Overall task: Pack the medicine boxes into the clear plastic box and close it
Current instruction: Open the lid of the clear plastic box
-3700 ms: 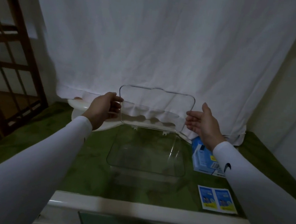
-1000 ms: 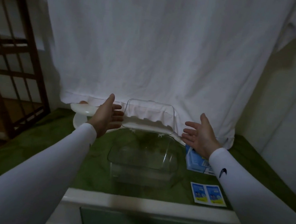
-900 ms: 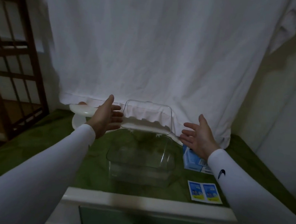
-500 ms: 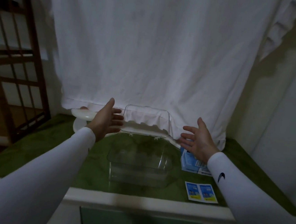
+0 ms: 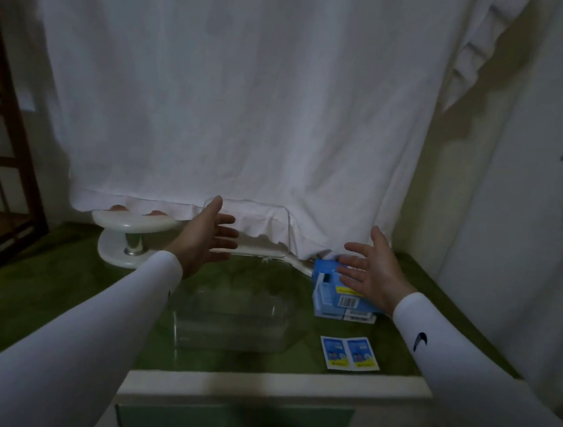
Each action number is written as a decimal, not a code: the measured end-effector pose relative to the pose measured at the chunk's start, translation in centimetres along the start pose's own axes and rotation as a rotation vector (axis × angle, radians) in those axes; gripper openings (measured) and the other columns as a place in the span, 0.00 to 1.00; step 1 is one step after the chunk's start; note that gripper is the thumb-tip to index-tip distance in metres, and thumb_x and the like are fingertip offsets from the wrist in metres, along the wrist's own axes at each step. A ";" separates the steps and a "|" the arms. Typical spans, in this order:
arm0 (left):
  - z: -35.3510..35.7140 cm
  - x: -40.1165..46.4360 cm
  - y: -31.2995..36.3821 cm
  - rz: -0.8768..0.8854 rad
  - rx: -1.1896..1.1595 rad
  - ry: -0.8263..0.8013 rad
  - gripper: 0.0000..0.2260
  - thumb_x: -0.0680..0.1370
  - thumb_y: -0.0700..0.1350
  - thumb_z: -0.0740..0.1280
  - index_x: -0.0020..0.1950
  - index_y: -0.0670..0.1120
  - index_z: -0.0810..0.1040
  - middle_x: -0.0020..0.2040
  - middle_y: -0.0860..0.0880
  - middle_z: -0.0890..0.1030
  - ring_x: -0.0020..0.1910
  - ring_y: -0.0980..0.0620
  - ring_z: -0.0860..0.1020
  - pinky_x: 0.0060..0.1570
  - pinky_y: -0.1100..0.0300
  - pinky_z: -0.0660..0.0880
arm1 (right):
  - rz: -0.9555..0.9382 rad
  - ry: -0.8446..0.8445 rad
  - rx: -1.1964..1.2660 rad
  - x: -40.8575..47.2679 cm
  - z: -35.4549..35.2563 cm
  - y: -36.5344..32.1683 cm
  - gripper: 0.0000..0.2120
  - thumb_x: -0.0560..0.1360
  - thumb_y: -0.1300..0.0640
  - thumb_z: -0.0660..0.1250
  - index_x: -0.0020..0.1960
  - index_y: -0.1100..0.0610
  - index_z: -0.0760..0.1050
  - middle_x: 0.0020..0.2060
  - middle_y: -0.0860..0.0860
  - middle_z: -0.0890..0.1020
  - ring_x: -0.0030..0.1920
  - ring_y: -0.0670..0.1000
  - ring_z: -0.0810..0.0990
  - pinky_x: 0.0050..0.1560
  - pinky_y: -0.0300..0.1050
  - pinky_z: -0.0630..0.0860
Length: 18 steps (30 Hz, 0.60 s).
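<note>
Both hands spread, holding nothing: left hand (image 5: 207,237) at lid (image 5: 254,228), right hand (image 5: 372,272) over blue medicine boxes (image 5: 329,295). One clear plastic box (image 5: 232,315) mid green surface (image 5: 59,295), lid up, seemingly nothing inside. Next, prob.: grip top box by its long sides, lower flat into container. Count: approx. 2 stacked boxes, 2 joined sachets (image 5: 350,352).
</note>
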<state>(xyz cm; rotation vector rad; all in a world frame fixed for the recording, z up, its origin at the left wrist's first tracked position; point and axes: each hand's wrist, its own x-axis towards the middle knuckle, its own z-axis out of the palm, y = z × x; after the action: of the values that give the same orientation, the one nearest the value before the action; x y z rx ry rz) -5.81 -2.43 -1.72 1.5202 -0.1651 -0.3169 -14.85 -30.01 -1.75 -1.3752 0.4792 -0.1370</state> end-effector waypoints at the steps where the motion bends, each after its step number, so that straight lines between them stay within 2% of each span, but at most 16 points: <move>1: 0.4 0.1 -0.1 -0.002 0.000 -0.009 0.30 0.80 0.64 0.49 0.68 0.43 0.71 0.59 0.40 0.77 0.57 0.41 0.77 0.56 0.48 0.75 | 0.002 0.008 0.004 -0.2 -0.5 0.0 0.35 0.78 0.32 0.49 0.68 0.59 0.70 0.68 0.62 0.72 0.65 0.63 0.73 0.67 0.58 0.70; 7: 3.7 0.9 -0.6 -0.009 -0.003 -0.062 0.29 0.80 0.64 0.51 0.65 0.42 0.73 0.57 0.40 0.78 0.55 0.40 0.78 0.52 0.48 0.76 | 0.012 0.074 0.037 -0.9 -3.6 0.4 0.35 0.77 0.32 0.50 0.69 0.59 0.70 0.63 0.61 0.75 0.59 0.61 0.76 0.52 0.51 0.75; 9: 4.6 1.0 -0.9 -0.013 -0.015 -0.085 0.28 0.80 0.63 0.51 0.64 0.42 0.73 0.57 0.39 0.78 0.55 0.39 0.78 0.54 0.48 0.76 | 0.013 0.092 0.023 -1.2 -4.5 0.6 0.35 0.77 0.32 0.50 0.68 0.58 0.71 0.59 0.61 0.76 0.57 0.61 0.77 0.48 0.50 0.76; 13: 6.7 1.4 -1.4 -0.039 -0.017 -0.125 0.26 0.80 0.63 0.52 0.62 0.43 0.73 0.58 0.39 0.78 0.57 0.38 0.76 0.58 0.45 0.74 | 0.017 0.123 0.027 -1.9 -6.3 1.1 0.33 0.77 0.32 0.50 0.63 0.57 0.73 0.51 0.59 0.78 0.48 0.57 0.78 0.45 0.48 0.75; 16: 8.2 1.7 -1.9 -0.045 0.000 -0.150 0.27 0.80 0.62 0.52 0.64 0.42 0.73 0.57 0.39 0.78 0.54 0.40 0.77 0.52 0.48 0.75 | 0.036 0.136 0.035 -2.2 -7.5 1.7 0.32 0.77 0.33 0.49 0.63 0.57 0.72 0.51 0.59 0.78 0.47 0.57 0.78 0.43 0.48 0.75; 18: 9.2 1.8 -2.2 -0.047 0.010 -0.162 0.26 0.81 0.62 0.52 0.64 0.43 0.73 0.57 0.39 0.78 0.54 0.40 0.77 0.51 0.49 0.75 | 0.052 0.140 0.050 -2.2 -8.2 2.2 0.30 0.78 0.33 0.49 0.62 0.56 0.72 0.48 0.58 0.78 0.46 0.56 0.78 0.44 0.48 0.75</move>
<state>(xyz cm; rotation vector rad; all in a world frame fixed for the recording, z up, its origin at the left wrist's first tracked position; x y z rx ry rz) -7.09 -11.83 -3.57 1.5096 -0.2595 -0.4779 -20.54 -36.18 -4.26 -1.3086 0.6238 -0.2026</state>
